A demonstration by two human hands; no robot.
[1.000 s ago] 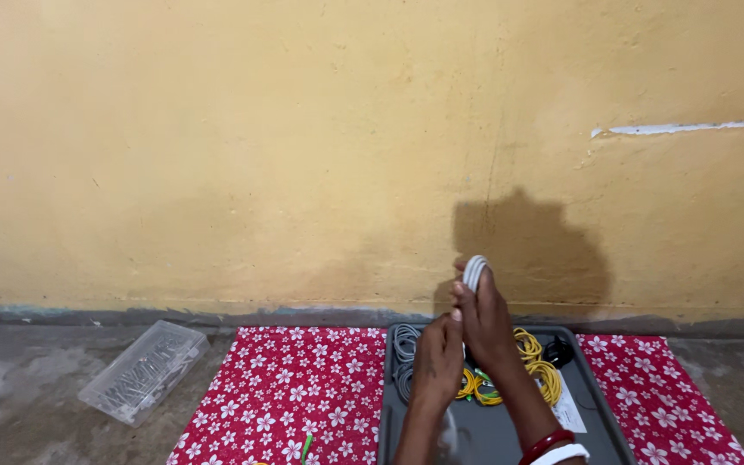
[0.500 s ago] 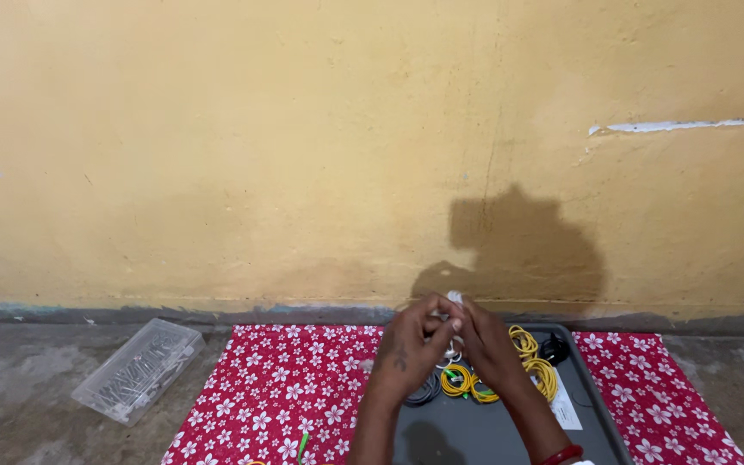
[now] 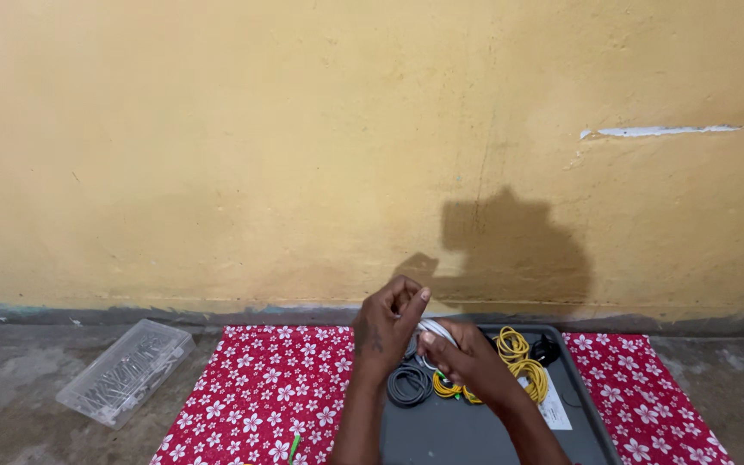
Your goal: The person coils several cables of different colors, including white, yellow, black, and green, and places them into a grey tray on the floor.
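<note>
In the head view, both hands are working above a grey tray (image 3: 592,426) that is sitting on a red flowered cloth (image 3: 269,387) spread on the floor by a yellow wall (image 3: 217,146). The right hand (image 3: 467,362) is gripping a white cable (image 3: 437,330), and the left hand (image 3: 387,327) is closing its thumb and fingers around the cable's upper end. The white cable is lying between the two hands, just over the tray's far left part, with its long axis running on a slant from upper left down to lower right; its ends are hidden by the fingers, so I cannot tell which way it is pointing. The likely risk is the cable slipping from the pinch and dropping among the grey cable coil (image 3: 409,383) and yellow cable coils (image 3: 523,366) directly below, tangling with them. A clear plastic box (image 3: 124,372) is resting well apart on the concrete floor (image 3: 10,387).
</note>
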